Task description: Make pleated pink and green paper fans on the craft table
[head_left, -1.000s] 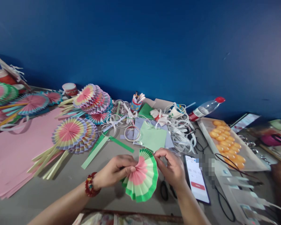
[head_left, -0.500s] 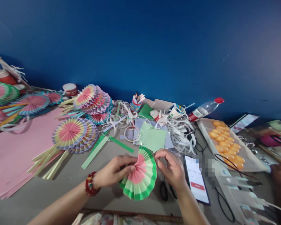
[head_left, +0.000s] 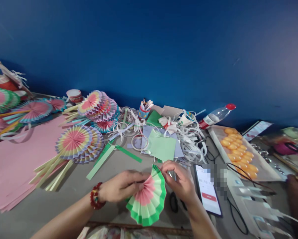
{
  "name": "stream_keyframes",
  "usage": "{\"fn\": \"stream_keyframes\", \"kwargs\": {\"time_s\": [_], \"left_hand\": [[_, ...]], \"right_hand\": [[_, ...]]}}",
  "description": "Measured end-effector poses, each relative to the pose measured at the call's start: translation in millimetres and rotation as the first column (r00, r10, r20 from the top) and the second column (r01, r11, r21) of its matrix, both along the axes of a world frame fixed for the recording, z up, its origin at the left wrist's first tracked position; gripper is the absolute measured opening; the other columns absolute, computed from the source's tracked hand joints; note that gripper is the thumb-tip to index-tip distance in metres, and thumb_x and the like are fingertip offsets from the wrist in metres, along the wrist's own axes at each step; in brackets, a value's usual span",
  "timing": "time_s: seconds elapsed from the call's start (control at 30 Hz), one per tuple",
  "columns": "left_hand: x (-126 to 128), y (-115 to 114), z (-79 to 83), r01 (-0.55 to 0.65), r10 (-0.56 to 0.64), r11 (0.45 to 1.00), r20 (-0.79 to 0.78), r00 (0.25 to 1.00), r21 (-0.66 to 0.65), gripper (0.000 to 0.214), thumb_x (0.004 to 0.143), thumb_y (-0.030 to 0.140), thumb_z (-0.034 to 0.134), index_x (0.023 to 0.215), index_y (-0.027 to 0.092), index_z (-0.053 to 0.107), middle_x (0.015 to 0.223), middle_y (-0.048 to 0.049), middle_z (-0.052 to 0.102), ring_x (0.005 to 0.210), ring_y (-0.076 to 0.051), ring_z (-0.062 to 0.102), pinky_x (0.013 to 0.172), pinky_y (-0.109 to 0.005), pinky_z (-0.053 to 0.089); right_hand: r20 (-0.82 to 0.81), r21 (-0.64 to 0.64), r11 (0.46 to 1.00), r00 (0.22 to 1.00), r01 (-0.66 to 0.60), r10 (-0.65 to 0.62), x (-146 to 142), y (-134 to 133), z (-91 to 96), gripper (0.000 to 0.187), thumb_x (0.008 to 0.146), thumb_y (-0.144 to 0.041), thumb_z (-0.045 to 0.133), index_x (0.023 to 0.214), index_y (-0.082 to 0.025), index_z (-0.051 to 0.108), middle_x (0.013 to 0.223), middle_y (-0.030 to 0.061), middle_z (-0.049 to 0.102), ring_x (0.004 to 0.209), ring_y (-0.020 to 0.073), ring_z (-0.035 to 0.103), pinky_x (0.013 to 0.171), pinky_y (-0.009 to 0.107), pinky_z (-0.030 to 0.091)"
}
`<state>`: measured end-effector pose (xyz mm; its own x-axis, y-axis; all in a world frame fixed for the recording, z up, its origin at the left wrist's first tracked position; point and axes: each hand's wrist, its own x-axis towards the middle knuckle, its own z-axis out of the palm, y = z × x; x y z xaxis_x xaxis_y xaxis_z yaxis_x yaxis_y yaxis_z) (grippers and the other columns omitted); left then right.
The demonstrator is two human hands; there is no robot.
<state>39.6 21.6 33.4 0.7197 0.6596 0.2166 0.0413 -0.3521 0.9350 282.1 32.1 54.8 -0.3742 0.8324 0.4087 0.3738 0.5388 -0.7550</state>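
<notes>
A pleated paper fan (head_left: 149, 199), pink at its centre, pale green further out and bright green along the rim, is held above the grey table near its front edge. My left hand (head_left: 125, 185) pinches the fan at its pink centre, thumb in front. At the fan's upper right rim, the fingertips of my right hand (head_left: 177, 179) are closed on the folded edge. Black-handled scissors (head_left: 173, 201) lie partly hidden under my right forearm. A phone (head_left: 208, 191) with a lit screen lies right of that hand.
Finished paper fans (head_left: 75, 141) with pale yellow strip handles lie left, beside pink paper sheets (head_left: 17, 166). Behind my hands are light green paper (head_left: 162, 146), a tape roll (head_left: 139, 142) and tangled white strips (head_left: 192, 147). A bottle (head_left: 217, 116) and a tray of orange pieces (head_left: 222, 134) stand right.
The fan has swung lower, its bottom rim nearer the table edge and its upper folds bunched narrower. My right hand has shifted slightly down and left, still at the rim.
</notes>
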Motion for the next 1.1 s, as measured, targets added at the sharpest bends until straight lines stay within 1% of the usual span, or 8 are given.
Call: {"fn": "stream_keyframes", "kwargs": {"time_s": [0.2, 0.33, 0.43, 0.53, 0.7, 0.83, 0.97, 1.1], "left_hand": [[3, 0, 3.8, 0.02, -0.019, 0.999, 0.051, 0.999, -0.027, 0.038, 0.101, 0.036, 0.036, 0.116, 0.015, 0.064, 0.097, -0.0127, 0.068, 0.089, -0.021, 0.059, 0.083, -0.029, 0.046], [11, -2, 5.6, -0.092, 0.104, 0.991, 0.118, 0.988, -0.1, 0.038, 0.1, 0.039, 0.042, 0.096, 0.012, 0.069, 0.089, -0.0114, 0.066, 0.087, -0.02, 0.06, 0.081, -0.029, 0.046], [18, -5, 5.3, -0.195, 0.215, 0.97, 0.132, 0.968, -0.144, 0.032, 0.096, 0.038, 0.052, 0.091, 0.012, 0.07, 0.088, -0.011, 0.067, 0.085, -0.02, 0.061, 0.08, -0.028, 0.046], [22, -7, 6.0, -0.268, 0.283, 0.955, 0.12, 0.952, -0.125, 0.027, 0.095, 0.033, 0.055, 0.086, 0.012, 0.07, 0.084, -0.0102, 0.068, 0.081, -0.018, 0.061, 0.077, -0.027, 0.046], [23, -13, 7.9, -0.328, 0.32, 0.944, 0.13, 0.938, 0.038, 0.027, 0.096, 0.025, 0.052, 0.076, 0.014, 0.066, 0.072, -0.0071, 0.063, 0.071, -0.016, 0.058, 0.07, -0.025, 0.045], [22, -15, 5.6, -0.393, 0.368, 0.886, 0.144, 0.919, 0.247, 0.019, 0.094, 0.019, 0.052, 0.08, 0.015, 0.064, 0.073, -0.0076, 0.064, 0.073, -0.017, 0.059, 0.071, -0.027, 0.046], [19, -16, 5.5, -0.39, 0.396, 0.787, 0.093, 0.914, 0.478, 0.01, 0.091, 0.015, 0.055, 0.086, 0.017, 0.064, 0.08, -0.0075, 0.069, 0.077, -0.019, 0.061, 0.074, -0.031, 0.045], [18, -19, 9.8, -0.341, 0.42, 0.704, 0.022, 0.907, 0.623, 0.007, 0.089, 0.016, 0.058, 0.085, 0.018, 0.063, 0.083, -0.0071, 0.07, 0.077, -0.019, 0.061, 0.075, -0.032, 0.045]], "right_hand": [[-0.042, 0.007, 0.999, 0.999, -0.031, 0.031, -2, -2, 3.2, 0.009, 0.09, -0.017, 0.057, 0.083, -0.022, 0.058, 0.075, 0.0023, 0.065, 0.071, 0.0173, 0.064, 0.066, 0.028, 0.051], [-0.028, 0.038, 0.999, 0.999, -0.037, 0.038, -5, -4, 6.7, 0.01, 0.089, -0.013, 0.057, 0.084, -0.022, 0.058, 0.075, 0.0015, 0.064, 0.071, 0.0165, 0.063, 0.066, 0.028, 0.05], [-0.009, 0.056, 0.998, 0.999, -0.033, 0.034, -9, -6, 10.1, 0.012, 0.087, -0.01, 0.058, 0.085, -0.022, 0.058, 0.077, 0.0014, 0.064, 0.073, 0.0159, 0.063, 0.067, 0.027, 0.049], [-0.017, 0.074, 0.996, 0.999, -0.04, 0.042, -12, -8, 13.2, 0.013, 0.087, -0.009, 0.058, 0.085, -0.022, 0.058, 0.077, 0.0009, 0.064, 0.073, 0.0153, 0.063, 0.067, 0.026, 0.049], [-0.035, 0.058, 0.998, 0.999, -0.033, 0.035, -17, -11, 15.1, 0.012, 0.088, -0.01, 0.058, 0.085, -0.022, 0.059, 0.076, 0.0003, 0.063, 0.071, 0.0144, 0.061, 0.067, 0.025, 0.048], [-0.131, -0.111, 0.994, 0.991, -0.022, 0.007, -17, -16, 14.5, 0.002, 0.092, -0.02, 0.058, 0.092, -0.022, 0.059, 0.083, 0.0024, 0.062, 0.077, 0.0159, 0.062, 0.07, 0.026, 0.05], [-0.188, -0.341, 0.927, 0.977, -0.157, 0.096, -12, -22, 20.2, 0.032, 0.095, -0.031, 0.051, 0.126, -0.023, 0.052, 0.117, 0.0098, 0.061, 0.097, 0.0204, 0.063, 0.085, 0.033, 0.052], [-0.098, -0.395, 0.902, 0.984, -0.176, 0.149, -11, -28, 30.3, 0.05, 0.088, -0.019, 0.058, 0.136, -0.028, 0.044, 0.124, 0.007, 0.06, 0.104, 0.0195, 0.062, 0.093, 0.033, 0.05]]}}
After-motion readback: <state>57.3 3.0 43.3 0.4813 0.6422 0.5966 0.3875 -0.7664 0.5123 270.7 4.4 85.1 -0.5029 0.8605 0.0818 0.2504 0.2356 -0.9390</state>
